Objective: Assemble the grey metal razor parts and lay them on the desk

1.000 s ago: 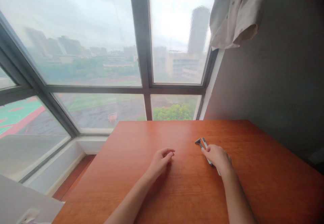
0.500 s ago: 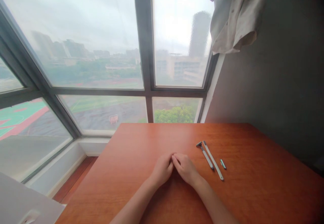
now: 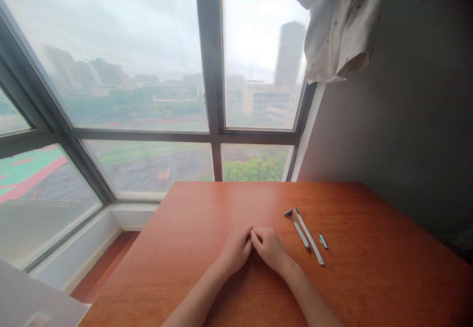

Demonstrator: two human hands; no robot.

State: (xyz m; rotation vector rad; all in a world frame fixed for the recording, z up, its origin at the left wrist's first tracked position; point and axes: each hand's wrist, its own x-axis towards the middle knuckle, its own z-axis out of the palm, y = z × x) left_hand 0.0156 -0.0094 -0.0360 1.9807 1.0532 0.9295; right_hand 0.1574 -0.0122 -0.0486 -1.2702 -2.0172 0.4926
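Observation:
My left hand (image 3: 235, 249) and my right hand (image 3: 270, 249) rest on the wooden table, meeting at the fingertips. The fingers of both are curled inward and closed, and nothing shows in them. To the right of my right hand lies a razor (image 3: 300, 232) with a grey handle, its head pointing away from me. Close alongside it is a long pale toothbrush (image 3: 309, 237), its dark-patched head at the far end and a small hole in the near end. Right of these sits a small green and white piece (image 3: 323, 241) with a dark edge, too small to name surely.
The reddish-brown table (image 3: 166, 248) reaches up to large windows with a dark window frame (image 3: 210, 70). A dark grey wall (image 3: 369, 134) stands at the right. Above hangs a light button-up garment (image 3: 340, 31). A white surface (image 3: 33, 292) is at the lower left.
My hands keep the same pose, and the objects on the table stay put. The whole view has shifted slightly, with things sitting a little lower and further left.

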